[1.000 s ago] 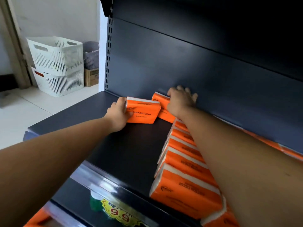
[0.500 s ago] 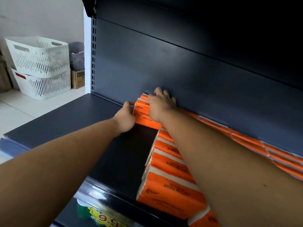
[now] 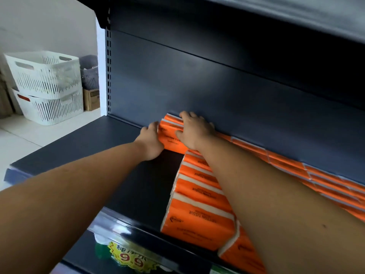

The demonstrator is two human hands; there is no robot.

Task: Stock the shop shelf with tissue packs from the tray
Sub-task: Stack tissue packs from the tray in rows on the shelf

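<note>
Orange tissue packs stand on the dark shelf [image 3: 79, 147]. At the back, an orange pack [image 3: 170, 138] stands upright against others by the back panel. My left hand [image 3: 151, 142] presses on its left end, fingers curled against it. My right hand [image 3: 194, 130] lies over the top of the back packs, fingers spread. A row of packs [image 3: 199, 196] runs from there toward the shelf's front edge. Another row [image 3: 296, 169] lines the back panel to the right, partly hidden by my right arm. No tray is in view.
Bare dark shelf surface lies left of the packs. A yellow 9.9 price tag [image 3: 131, 258] hangs below the shelf's front edge. Two stacked white baskets [image 3: 47, 86] stand on the floor at left, beside a grey basket [image 3: 89, 73] on a cardboard box [image 3: 91, 98].
My left hand has pushed the orange pack rightward and back until it stands against the packs under my right hand. The view has shifted right.
</note>
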